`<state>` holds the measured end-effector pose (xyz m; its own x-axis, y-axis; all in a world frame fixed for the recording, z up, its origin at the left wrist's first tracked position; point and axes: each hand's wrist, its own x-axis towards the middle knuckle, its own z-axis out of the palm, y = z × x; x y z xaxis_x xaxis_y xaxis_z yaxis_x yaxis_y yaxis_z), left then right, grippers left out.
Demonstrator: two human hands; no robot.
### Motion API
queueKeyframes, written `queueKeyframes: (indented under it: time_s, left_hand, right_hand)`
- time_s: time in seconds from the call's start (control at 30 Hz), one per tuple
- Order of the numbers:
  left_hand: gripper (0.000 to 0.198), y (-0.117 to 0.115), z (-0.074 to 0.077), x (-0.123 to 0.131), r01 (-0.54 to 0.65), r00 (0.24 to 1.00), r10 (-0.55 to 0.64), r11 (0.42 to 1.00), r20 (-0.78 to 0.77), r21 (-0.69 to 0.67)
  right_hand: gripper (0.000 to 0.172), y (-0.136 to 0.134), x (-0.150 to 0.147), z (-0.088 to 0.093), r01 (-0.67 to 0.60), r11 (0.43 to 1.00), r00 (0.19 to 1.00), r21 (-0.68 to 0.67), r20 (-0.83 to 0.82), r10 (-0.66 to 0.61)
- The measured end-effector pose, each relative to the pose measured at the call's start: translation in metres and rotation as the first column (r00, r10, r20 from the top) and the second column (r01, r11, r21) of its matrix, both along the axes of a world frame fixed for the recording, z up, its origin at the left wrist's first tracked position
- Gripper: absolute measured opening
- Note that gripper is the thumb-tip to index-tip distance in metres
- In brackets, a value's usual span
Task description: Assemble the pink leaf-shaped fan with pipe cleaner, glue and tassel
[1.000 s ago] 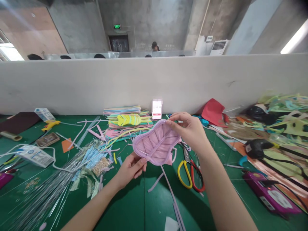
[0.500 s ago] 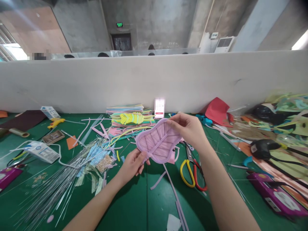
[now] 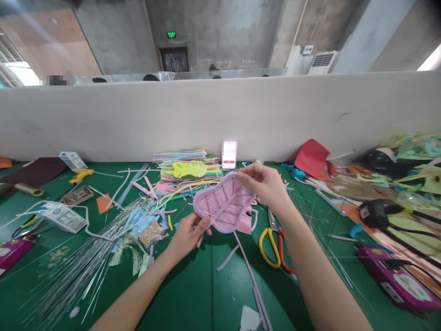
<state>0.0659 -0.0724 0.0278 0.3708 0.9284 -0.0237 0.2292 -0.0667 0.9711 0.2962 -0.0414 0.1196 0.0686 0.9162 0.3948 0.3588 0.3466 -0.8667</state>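
Both hands hold a lilac foam leaf shape [image 3: 223,202] with raised veins and a raised rim, lifted above the green table [image 3: 193,289]. My left hand [image 3: 188,234] pinches its lower left edge. My right hand [image 3: 267,186] pinches its upper right rim with fingertips. A loose lilac strip [image 3: 246,266] trails from the leaf's lower end toward me. A pink foam piece [image 3: 245,225] shows under the leaf.
Yellow and red handled scissors [image 3: 275,248] lie just right of the leaf. A stack of coloured foam sheets [image 3: 186,172] and a phone [image 3: 229,155] stand by the white partition [image 3: 206,115]. Silver wires [image 3: 79,271], a yellow glue gun [image 3: 80,175], cartons [image 3: 62,217] lie left; a purple tool [image 3: 399,285] and craft scraps right.
The leaf shape has tilted slightly and dropped a little; my left hand has shifted its grip along the lower edge. The view has drifted a bit.
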Motion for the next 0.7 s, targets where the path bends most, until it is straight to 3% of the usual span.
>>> queueKeyframes:
  time_s: [0.37, 0.7]
  left_hand:
    - [0.04, 0.015, 0.005, -0.019, -0.002, 0.991, -0.015, 0.992, -0.136, -0.127]
    - [0.038, 0.028, 0.019, -0.045, -0.058, 0.993, 0.051, 0.996, -0.103, -0.068]
  right_hand:
    - [0.023, 0.011, 0.005, -0.012, 0.028, 0.996, 0.997, -0.084, 0.067, -0.022]
    - [0.025, 0.014, -0.01, -0.022, -0.013, 0.991, 0.993, -0.137, -0.118, -0.003]
